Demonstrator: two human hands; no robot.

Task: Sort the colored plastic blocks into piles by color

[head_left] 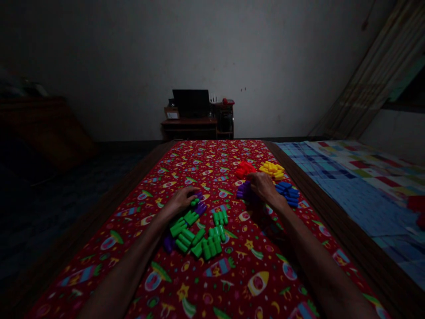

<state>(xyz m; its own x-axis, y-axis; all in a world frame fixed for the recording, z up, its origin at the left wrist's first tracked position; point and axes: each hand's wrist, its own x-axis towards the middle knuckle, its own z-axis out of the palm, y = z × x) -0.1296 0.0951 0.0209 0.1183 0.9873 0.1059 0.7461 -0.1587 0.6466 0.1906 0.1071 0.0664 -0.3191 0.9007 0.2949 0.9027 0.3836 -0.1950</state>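
Observation:
My left hand [182, 198] is at the left end of a loose group of green building blocks [212, 247], its fingers closed at a purple building block [199, 195]. Another purple block [201, 208] lies just below, among the green ones. My right hand [263, 185] is over a small pile of purple blocks [244, 191], fingers bent downward and closed; what they hold is hidden by the hand. Around it lie a red pile [245, 169], a yellow pile [272, 169] and a blue pile [288, 193].
A red patterned cloth [259, 266] covers the long surface under the blocks. Beyond its far end, a dark monitor [191, 103] stands on a low desk [189, 125] by the wall. A bed with checked covers [308, 177] adjoins on the right.

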